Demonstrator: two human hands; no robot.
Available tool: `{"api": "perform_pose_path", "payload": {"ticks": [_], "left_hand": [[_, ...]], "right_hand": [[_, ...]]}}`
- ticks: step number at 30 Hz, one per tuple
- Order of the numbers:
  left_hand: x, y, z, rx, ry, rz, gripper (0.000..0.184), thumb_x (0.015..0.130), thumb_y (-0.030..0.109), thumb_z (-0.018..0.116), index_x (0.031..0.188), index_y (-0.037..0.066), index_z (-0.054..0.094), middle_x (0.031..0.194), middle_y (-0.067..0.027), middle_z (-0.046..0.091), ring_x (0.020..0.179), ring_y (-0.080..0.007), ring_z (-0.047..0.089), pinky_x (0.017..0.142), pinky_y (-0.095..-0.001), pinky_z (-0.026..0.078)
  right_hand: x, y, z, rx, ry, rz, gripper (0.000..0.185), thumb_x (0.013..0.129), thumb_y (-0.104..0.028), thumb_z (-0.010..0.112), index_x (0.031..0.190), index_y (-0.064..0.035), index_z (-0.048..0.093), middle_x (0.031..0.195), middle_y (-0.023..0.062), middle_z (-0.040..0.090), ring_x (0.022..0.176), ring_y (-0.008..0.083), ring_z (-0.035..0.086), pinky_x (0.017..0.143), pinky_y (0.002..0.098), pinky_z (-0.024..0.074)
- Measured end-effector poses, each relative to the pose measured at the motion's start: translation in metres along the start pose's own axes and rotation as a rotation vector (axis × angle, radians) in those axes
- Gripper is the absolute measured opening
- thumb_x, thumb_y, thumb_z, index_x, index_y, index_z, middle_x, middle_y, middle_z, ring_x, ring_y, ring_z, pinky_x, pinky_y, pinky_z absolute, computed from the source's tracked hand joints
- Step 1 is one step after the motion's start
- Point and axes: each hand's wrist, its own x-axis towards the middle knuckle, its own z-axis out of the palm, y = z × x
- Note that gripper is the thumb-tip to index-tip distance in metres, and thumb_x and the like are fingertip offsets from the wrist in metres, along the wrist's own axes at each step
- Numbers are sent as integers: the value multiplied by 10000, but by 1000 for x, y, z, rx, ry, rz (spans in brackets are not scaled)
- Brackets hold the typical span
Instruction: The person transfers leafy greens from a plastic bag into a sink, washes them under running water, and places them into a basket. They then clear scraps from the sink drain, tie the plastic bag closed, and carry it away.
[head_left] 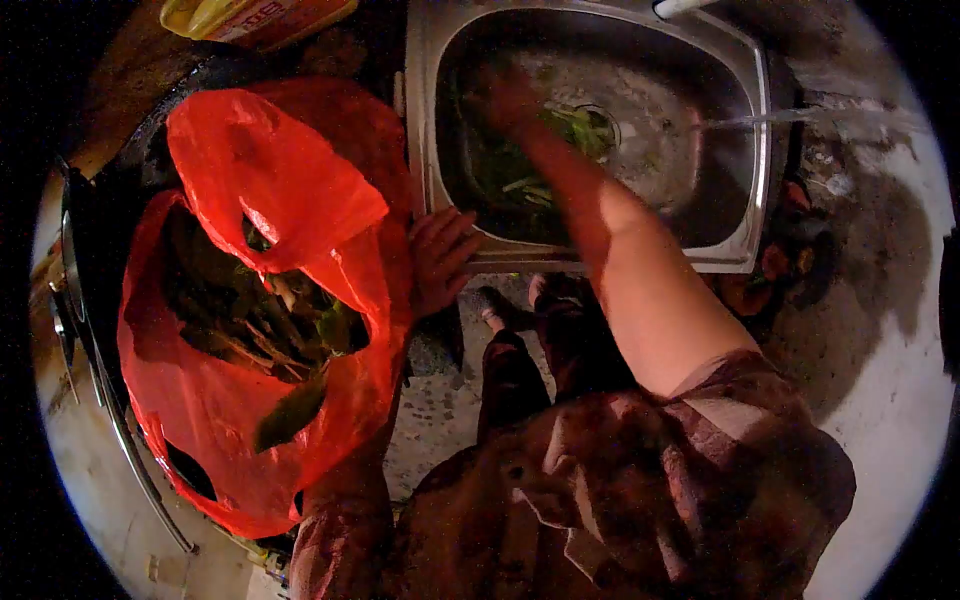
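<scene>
My right hand (508, 100) reaches into the metal sink (590, 254), at its far left part. Motion and shadow smear its fingers, so what they hold, if anything, is unclear. Beside and below that hand, leafy greens (585, 130) lie in the basin. My left hand (440, 258) rests at the sink's near left corner with fingers stretched out and nothing in them. Close by on the left stands a red plastic bag (290, 170), its mouth gaping over dark leaves and stems (260, 320). One loose leaf (290, 415) lies on the bag's near side.
A white pipe end (685, 6) sits at the sink's far rim. A yellow package (255, 18) lies at the far left. Dark roundish items (775, 265) are right of the sink. A curved metal rim (130, 440) runs left of the bag.
</scene>
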Motion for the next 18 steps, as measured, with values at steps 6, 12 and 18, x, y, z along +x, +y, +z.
{"api": "perform_pose_path", "payload": {"ticks": [6,12,18], "left_hand": [[-9,-7,17,24,75,12,526,690,235,653,1191,90,581,1377,-120,462,1289,-338,394,1030,-506,306],[8,-5,7,9,51,7,498,721,268,623,1188,101,584,1369,-114,469,1283,-328,404,1046,-499,301],[1,2,1,35,-4,-15,519,688,220,643,1193,113,585,1362,-116,471,1278,-333,405,1046,-513,295]], "right_hand": [[-65,51,41,53,-111,-417,446,705,-340,734,1097,-159,626,1140,113,543,1093,331,514,838,498,468],[-103,166,-40,421,-244,-177,508,722,-346,733,1175,-146,620,1210,134,552,1118,337,514,926,460,442],[-72,289,-7,-41,270,8,543,768,-433,690,1209,-130,599,1251,171,539,1121,352,514,931,463,429]]}}
